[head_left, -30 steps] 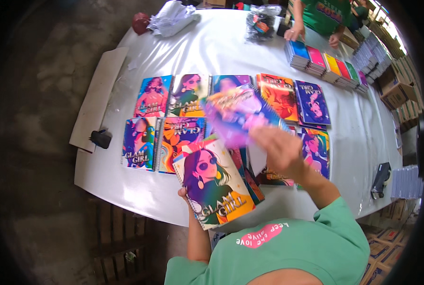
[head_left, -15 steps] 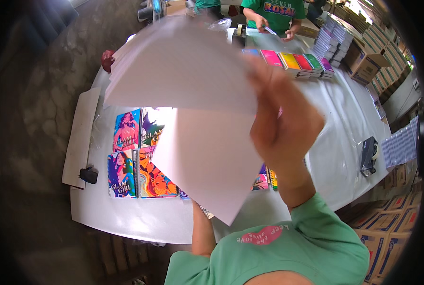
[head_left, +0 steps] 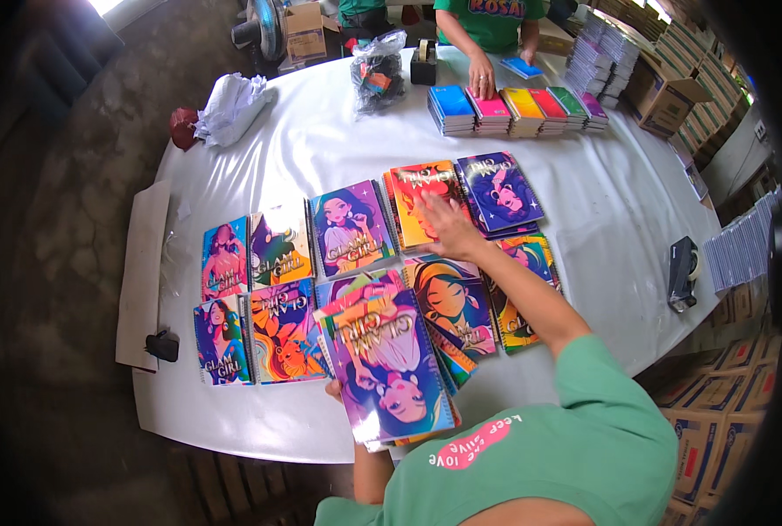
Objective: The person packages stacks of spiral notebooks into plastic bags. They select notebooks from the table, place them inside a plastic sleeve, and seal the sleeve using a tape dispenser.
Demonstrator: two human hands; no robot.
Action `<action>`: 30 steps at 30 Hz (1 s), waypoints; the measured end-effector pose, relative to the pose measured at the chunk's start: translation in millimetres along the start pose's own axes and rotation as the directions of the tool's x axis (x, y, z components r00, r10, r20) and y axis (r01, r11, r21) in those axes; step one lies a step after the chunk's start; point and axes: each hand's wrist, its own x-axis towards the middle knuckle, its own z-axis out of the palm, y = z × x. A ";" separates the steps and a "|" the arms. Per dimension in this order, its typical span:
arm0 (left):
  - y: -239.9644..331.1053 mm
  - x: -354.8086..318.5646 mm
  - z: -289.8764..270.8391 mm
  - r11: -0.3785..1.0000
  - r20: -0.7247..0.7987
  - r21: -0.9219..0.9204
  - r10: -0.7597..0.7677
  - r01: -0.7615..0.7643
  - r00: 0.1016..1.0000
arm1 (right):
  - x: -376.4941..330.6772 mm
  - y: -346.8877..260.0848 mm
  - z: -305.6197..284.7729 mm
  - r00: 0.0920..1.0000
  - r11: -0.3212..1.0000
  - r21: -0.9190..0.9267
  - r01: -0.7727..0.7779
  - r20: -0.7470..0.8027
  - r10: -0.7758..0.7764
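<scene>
Glossy white table (head_left: 614,237) beside stacked cartons (head_left: 711,421), spiral notebooks (head_left: 353,223) across it.

Big silvery letters (head_left: 375,328) are standing upside down on the shiny purple spiral notebook (head_left: 389,373). The same two words are sitting upside down on the bright orange spiral notebook (head_left: 433,181) but right way up on the white, yellow and green spiral notebook (head_left: 281,245). White upside-down letters (head_left: 470,445) are curling over the pale green cloth shirt (head_left: 558,443). Print is also showing on the bright green cloth shirt (head_left: 489,26) and the brown cardboard boxes (head_left: 698,443).
</scene>
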 end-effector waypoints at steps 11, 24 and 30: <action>-6.9 1.3 -9.9 0.993 -0.003 -0.002 -0.114 0.114 0.993 | 10.3 -6.1 -109.4 0.969 0.229 0.955 -0.186 0.139 0.205; -110.6 14.6 14.1 0.982 -0.033 0.030 -0.184 0.185 0.982 | -39.8 194.9 -35.2 0.531 0.561 -0.118 -0.819 0.216 0.820; -144.0 -7.4 28.5 0.993 -0.083 0.111 -0.033 0.042 0.996 | -17.4 212.3 -57.1 0.576 0.608 0.015 -0.794 0.340 0.744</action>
